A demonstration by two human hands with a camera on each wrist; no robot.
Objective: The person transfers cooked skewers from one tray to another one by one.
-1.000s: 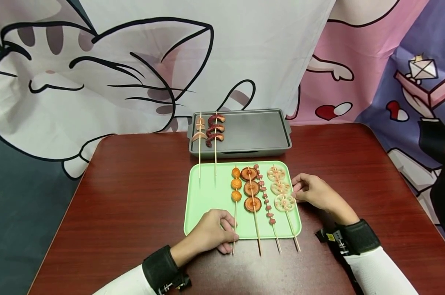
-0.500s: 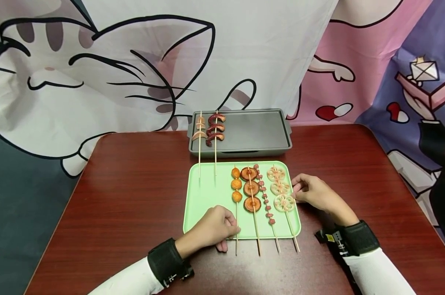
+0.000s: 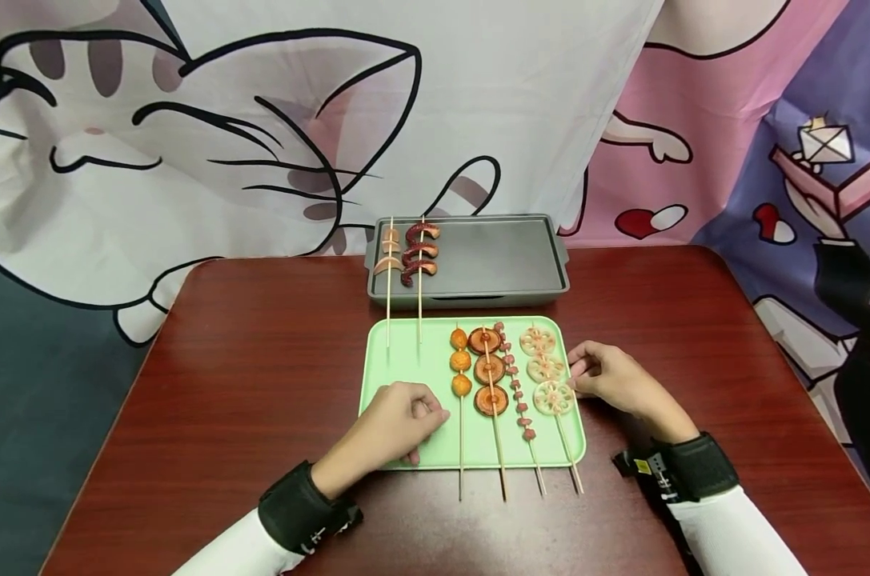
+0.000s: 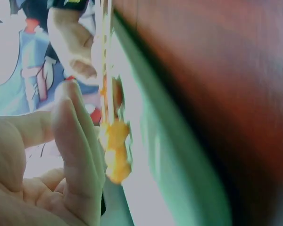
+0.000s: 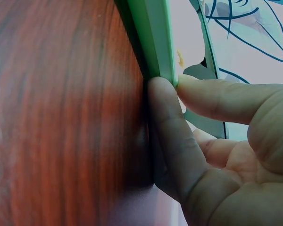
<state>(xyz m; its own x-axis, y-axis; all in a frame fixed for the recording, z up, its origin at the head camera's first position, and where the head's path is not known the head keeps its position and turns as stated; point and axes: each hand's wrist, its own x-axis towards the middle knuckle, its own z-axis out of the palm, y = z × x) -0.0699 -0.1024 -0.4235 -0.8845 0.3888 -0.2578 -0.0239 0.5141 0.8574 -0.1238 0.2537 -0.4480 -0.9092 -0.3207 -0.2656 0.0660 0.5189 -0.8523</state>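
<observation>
Green tray carries four skewers; right hand pinches its rim, left hand loosely curled, empty.

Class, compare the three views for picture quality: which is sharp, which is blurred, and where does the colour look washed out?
Head view: sharp and evenly lit, soft sheen on the table. Left wrist view: heavily blurred and overexposed, the green tray and skewer of orange balls smeared. Right wrist view: right hand fairly clear, wood grain soft.

A staged tabletop set: cartoon cat backdrop hung behind a wooden table.
</observation>
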